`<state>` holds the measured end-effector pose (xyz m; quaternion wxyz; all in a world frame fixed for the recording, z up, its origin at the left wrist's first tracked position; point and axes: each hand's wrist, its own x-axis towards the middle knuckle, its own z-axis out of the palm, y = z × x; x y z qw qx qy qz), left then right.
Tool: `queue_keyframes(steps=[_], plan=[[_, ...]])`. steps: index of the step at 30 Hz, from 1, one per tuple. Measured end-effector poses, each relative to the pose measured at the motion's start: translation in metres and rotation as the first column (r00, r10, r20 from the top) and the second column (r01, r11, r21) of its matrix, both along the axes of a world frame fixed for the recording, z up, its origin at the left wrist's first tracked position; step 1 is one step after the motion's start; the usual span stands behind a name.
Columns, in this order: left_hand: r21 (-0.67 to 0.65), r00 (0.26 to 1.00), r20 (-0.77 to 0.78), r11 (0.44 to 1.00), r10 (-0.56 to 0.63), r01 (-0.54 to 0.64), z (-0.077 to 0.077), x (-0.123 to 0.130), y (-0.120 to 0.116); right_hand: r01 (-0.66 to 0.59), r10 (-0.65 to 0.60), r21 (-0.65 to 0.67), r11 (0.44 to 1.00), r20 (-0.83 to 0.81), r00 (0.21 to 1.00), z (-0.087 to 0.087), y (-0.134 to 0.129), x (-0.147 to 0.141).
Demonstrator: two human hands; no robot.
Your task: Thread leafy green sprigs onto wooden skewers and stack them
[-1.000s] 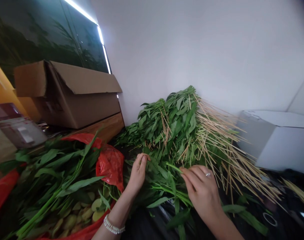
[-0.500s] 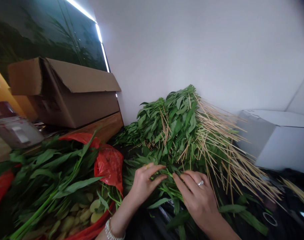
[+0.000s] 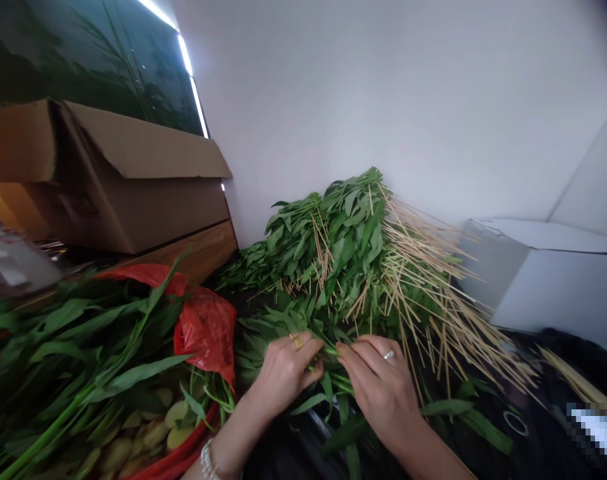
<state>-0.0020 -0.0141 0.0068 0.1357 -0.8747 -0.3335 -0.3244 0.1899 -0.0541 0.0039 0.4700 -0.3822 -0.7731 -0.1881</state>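
Note:
My left hand (image 3: 289, 365) is closed on the stems of some leafy greens (image 3: 340, 383), with thumb and fingers pinched together. Close beside it on the right, my right hand (image 3: 380, 380) grips the same green stems with its fingertips. Long leaves hang down below both hands over black plastic sheeting (image 3: 288, 443). Behind them rises a pile of skewered leafy greens (image 3: 353, 220), its bunches leaning on each other. Many thin wooden skewers (image 3: 448, 300) stick out of the pile toward the right.
At left a red plastic bag (image 3: 208, 327) holds more long greens and sliced potato-like rounds (image 3: 156, 433). An open cardboard box (image 3: 158, 207) stands on a wooden ledge. A white box (image 3: 558, 280) is at right, near loose skewers (image 3: 578, 380) and a ring-shaped object (image 3: 516, 423).
My left fingers, apart before, have closed on the stems. My right hand stays pinched on them. The whole view has shifted, so things appear a little further left.

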Motion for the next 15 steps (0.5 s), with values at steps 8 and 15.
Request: queue_keyframes(steps=[8,15], plan=[[-0.264,0.916,0.4,0.962,0.038,0.076,0.007,0.011,-0.005,-0.054,0.048,-0.045,0.998,-0.112,0.993,0.008,-0.001,-0.006],[-0.526,0.579,0.775,0.768,0.254,0.366,0.013,-0.004,0.012,-0.076,0.039,-0.102,0.992,-0.328,0.944,0.01,0.007,0.012]])
